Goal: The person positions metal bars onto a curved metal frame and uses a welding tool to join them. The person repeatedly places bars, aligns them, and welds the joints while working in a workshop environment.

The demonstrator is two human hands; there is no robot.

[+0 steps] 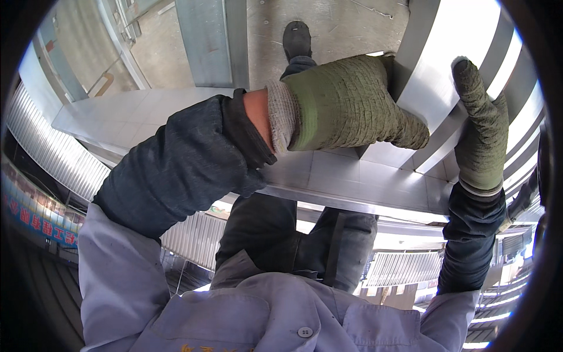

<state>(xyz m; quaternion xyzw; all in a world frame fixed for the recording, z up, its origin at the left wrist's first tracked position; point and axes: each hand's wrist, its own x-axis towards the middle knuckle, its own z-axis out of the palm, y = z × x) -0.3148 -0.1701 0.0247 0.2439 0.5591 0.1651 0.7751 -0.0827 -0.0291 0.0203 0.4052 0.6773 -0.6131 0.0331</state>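
My left hand (pixel 352 105), in a worn green knit glove with a grey cuff, reaches across to the right. Its thumb lies on the near side of a silvery metal slat (pixel 404 117), while its fingers bend around the far edge and are mostly hidden. At the right, my right hand (pixel 484 135) wears a matching green glove. A bright metal slat (pixel 497 70) runs into the gap between its upright thumb and its foreshortened fingers, whose tips I cannot see. Both hands are closed on the slatted metalwork, which stands on a flat, shiny metal ledge (pixel 334 170).
A broad grey metal upright (pixel 214 44) rises from the ledge at the left. Beyond it are a thinner metal frame (pixel 126 44) and the concrete floor (pixel 340 26). One dark shoe (pixel 297 40) shows on the floor past the ledge. Corrugated light panels (pixel 50 146) lie at the far left.
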